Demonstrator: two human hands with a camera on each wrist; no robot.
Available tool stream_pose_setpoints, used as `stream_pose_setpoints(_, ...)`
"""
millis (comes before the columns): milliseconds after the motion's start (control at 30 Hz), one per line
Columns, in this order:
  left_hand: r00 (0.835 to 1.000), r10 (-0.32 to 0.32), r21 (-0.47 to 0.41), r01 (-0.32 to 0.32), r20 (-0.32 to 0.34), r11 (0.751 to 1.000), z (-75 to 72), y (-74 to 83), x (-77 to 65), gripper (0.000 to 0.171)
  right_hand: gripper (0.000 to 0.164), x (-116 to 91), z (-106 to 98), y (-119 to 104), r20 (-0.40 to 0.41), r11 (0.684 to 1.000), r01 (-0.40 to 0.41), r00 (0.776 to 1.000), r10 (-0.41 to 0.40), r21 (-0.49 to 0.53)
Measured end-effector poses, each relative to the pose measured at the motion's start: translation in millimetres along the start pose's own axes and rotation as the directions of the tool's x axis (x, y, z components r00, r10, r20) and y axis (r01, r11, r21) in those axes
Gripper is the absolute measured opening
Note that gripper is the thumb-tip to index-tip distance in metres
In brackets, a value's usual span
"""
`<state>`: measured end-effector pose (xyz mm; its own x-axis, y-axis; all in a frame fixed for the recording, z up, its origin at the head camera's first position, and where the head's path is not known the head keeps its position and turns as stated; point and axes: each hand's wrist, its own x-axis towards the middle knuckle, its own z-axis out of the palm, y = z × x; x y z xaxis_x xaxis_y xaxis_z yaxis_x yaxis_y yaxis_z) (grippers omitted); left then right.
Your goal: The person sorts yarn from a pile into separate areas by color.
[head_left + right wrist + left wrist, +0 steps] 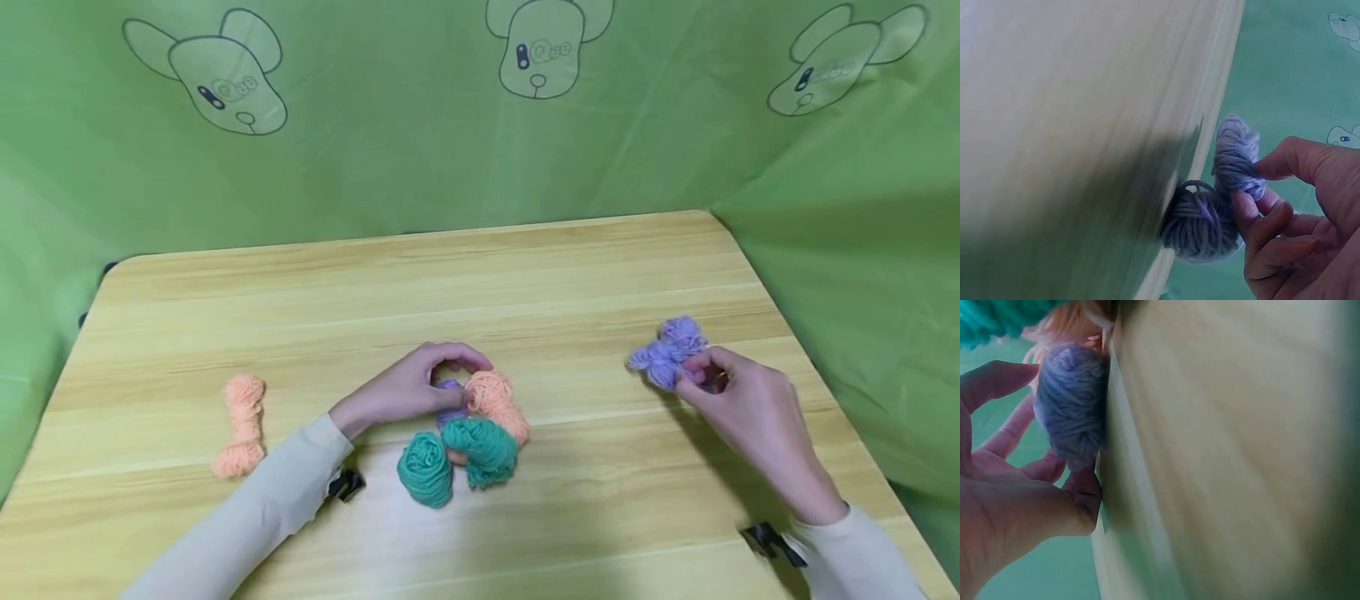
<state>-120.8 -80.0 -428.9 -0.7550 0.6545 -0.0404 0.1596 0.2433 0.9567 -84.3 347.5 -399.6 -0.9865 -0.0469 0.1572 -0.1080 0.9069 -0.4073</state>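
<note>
In the head view my left hand curves round a purple yarn skein beside a peach yarn skein. The left wrist view shows this purple skein between thumb and fingers, low against the table. Two teal yarn bundles lie on the near side, one overlapping the peach yarn. Over at the right, my right hand pinches a purple yarn skein between thumb and fingertips. Another purple yarn bundle touches it; whether they are joined I cannot tell.
A second peach skein, narrow in its middle, lies alone on the left of the wooden table. Green sheeting with printed animal heads hangs behind the table and along its sides. Black wrist-camera mounts sit under both forearms.
</note>
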Motion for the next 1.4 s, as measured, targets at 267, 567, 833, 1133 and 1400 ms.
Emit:
stream_pose_setpoints(267,0.996,0.054,0.018,-0.055,0.074,0.998,0.7,1.7,8.3,0.041,0.007,-2.0,3.2,0.8,0.047,0.999,0.031,0.998,-0.029,-0.04)
stream_pose_setpoints(567,0.996,-0.092,0.067,0.093,-0.017,0.993,3.0,2.7,13.8,0.028,0.009,-5.3,4.5,-0.2,0.052,0.998,0.041,0.998,-0.039,-0.049)
stream_pose_setpoints(833,0.988,-0.128,0.048,0.132,-0.088,0.99,4.6,4.3,15.1,0.02,0.01,-6.0,4.8,-1.8,0.041,0.998,0.043,0.998,-0.041,-0.048)
stream_pose_setpoints(1133,0.979,-0.145,0.03,0.151,-0.144,0.988,4.4,7.2,13.2,0.016,0.007,-8.2,3.1,-6.3,0.029,0.999,0.033,0.999,-0.032,-0.034)
stream_pose_setpoints(1400,0.969,-0.128,0.011,0.133,-0.212,0.991,3.4,7.0,10.2,0.016,0.01,-11.7,1.0,-11.6,-0.066,0.997,0.071,0.995,-0.072,-0.018)
